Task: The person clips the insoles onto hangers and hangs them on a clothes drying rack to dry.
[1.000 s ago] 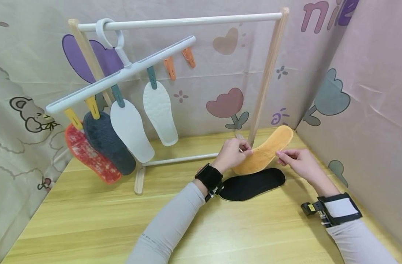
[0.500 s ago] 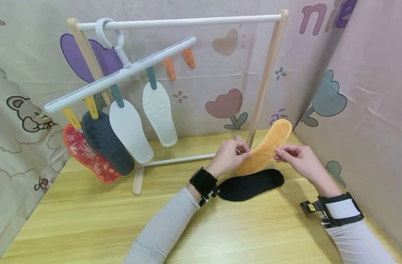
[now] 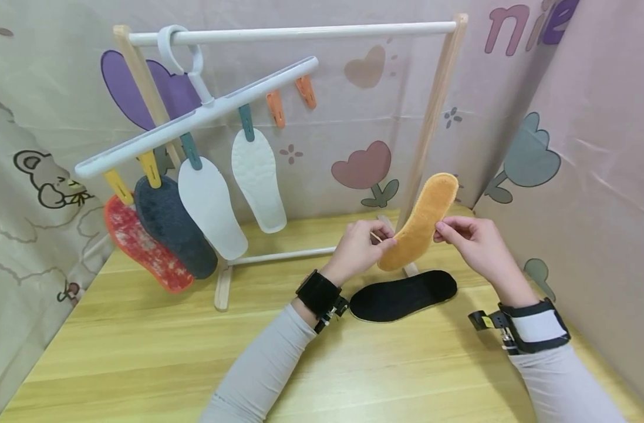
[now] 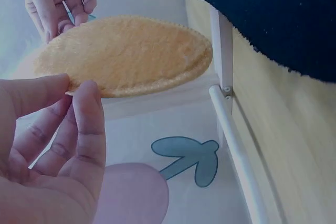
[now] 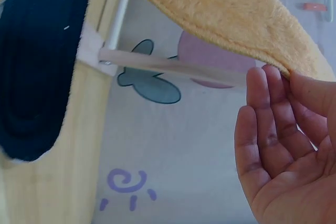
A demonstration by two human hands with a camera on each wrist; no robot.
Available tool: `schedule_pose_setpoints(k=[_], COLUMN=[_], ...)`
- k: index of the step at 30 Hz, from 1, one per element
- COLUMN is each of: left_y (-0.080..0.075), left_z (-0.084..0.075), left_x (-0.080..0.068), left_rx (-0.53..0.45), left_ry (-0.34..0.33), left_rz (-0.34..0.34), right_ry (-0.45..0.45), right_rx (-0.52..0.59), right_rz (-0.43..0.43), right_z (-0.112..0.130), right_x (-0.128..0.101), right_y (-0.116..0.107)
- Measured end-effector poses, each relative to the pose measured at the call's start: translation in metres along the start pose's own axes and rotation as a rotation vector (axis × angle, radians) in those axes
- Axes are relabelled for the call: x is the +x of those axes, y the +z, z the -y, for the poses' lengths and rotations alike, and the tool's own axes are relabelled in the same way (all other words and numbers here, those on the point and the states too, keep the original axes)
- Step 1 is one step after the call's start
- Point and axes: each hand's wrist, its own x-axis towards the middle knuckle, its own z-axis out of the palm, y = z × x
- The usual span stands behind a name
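Note:
A fuzzy orange insole (image 3: pixel 424 226) is held up off the table between both hands, tilted with its upper end to the right. My left hand (image 3: pixel 361 247) pinches its left edge between thumb and fingers. On the opposite edge, the thumb and fingers of my right hand (image 3: pixel 472 244) pinch it too, as the right wrist view shows. Below lies a black insole (image 3: pixel 403 295) flat on the wooden table (image 3: pixel 353 376), touched by neither hand. In the left wrist view the orange insole (image 4: pixel 136 56) shows its plush face and stitched rim.
A white hanger (image 3: pixel 205 111) hangs slanted from a wood-and-white rack (image 3: pixel 295 34). Its clips hold a red patterned insole (image 3: pixel 147 244), a dark grey one (image 3: pixel 176 226) and two white ones (image 3: pixel 211 205). Two orange clips (image 3: pixel 275 108) hold nothing. Patterned cloth (image 3: pixel 591 176) walls the back and sides.
The orange insole has risen from just above the black one and stands more upright. Both hands have moved with it, keeping their pinch. The black insole stays in place.

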Motion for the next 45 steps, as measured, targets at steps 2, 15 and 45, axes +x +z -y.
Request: schedule_pose_setpoints(k=[2,15,45], left_y=[-0.004,-0.024,-0.069], left_z=[0.0,0.003,0.032], left_x=[-0.001,-0.003,-0.012], left_rx=[-0.014,0.005,-0.023], left_ry=[-0.004,0.01,-0.004], left_rz=[-0.012,0.011,0.113], right_ry=[-0.015,-0.056,-0.07], right_rx=[-0.012,0.037,0.105], right_rz=[-0.012,-0.045,0.076], right_z=[0.005,0.026,0.043], right_x=[0.004,0.021,0.051], right_y=[0.002,0.017,0.059])
